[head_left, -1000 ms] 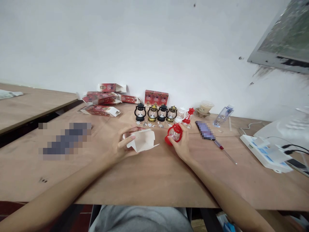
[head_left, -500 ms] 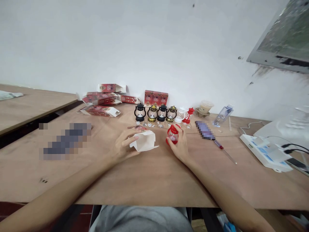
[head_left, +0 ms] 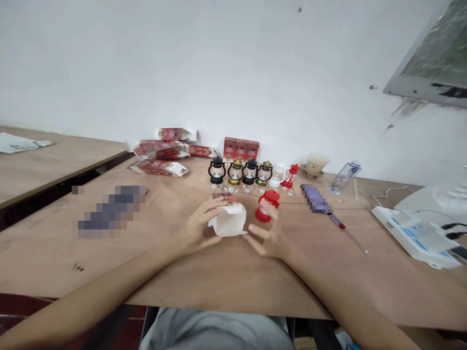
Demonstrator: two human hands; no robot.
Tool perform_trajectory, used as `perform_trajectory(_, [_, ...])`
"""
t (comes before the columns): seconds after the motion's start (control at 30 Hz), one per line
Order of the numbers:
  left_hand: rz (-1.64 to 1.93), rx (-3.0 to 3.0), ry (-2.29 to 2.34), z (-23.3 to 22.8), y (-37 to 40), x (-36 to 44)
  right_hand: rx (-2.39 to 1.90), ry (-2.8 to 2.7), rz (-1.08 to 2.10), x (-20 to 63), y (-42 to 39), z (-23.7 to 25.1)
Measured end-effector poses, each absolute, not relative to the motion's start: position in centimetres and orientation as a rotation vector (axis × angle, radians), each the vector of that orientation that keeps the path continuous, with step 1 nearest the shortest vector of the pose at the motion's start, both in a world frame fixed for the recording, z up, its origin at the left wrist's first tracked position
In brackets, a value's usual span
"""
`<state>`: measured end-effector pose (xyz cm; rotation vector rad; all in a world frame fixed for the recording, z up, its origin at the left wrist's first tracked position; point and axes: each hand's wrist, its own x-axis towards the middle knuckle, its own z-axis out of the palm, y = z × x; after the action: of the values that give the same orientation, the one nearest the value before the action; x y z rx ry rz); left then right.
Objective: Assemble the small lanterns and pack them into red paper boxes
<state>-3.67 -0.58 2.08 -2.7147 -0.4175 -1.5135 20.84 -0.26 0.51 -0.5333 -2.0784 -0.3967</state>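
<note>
My left hand [head_left: 200, 224] is wrapped round the side of a red printed carton [head_left: 229, 221], whose open white end and loose flaps face me. Close to the carton's right flap, my right hand [head_left: 268, 232] has its fingers spread and slightly blurred, with nothing held in them. A small red lantern [head_left: 270, 198] stands upright on the table just beyond my right hand, partly covered by its fingers. Behind these, a row of small lanterns [head_left: 250, 172] in black, gold, white and red stands with little metal-looking pieces [head_left: 233, 189] lying in front.
Red boxes [head_left: 241, 149] stand against the wall, and several opened cartons [head_left: 160, 148] are piled at back left. On the right are a lidded cup [head_left: 316, 163], a bottle [head_left: 346, 176], a screwdriver [head_left: 346, 231] and a white power strip [head_left: 410, 238]. A blurred-out dark object [head_left: 113, 211] lies left.
My right hand has let go of the red lantern and drawn back toward me, beside the carton. The carton in my left hand has turned its open end more toward me.
</note>
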Motion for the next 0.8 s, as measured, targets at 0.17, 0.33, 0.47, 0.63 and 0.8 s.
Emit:
perform_trajectory(0.17, [-1.263, -2.988, -0.539, 2.6, -2.8, -3.0, -0.299, -2.244, -0.261, 19.5, -1.0, -0.1])
perform_trajectory(0.33, [-0.995, -2.313, -1.684, 5.7, -1.1, -12.3, -0.329, -2.258, -0.21, 19.9, -0.4, -0.5])
perform_trajectory(0.47, [-0.2, -1.627, -2.595, 6.4, 0.7, -20.6, -0.325, -2.277, -0.2, 19.8, -0.3, -0.7])
perform_trajectory(0.63, [-0.161, -1.735, -2.559, 5.1, 0.4, -22.3, -0.346, -2.263, -0.228, 19.6, -0.3, -0.8])
perform_trajectory(0.8, [-0.23, -1.791, -2.477, 4.8, 0.8, -21.3, -0.358, -2.271, -0.234, 19.7, -0.3, -0.6])
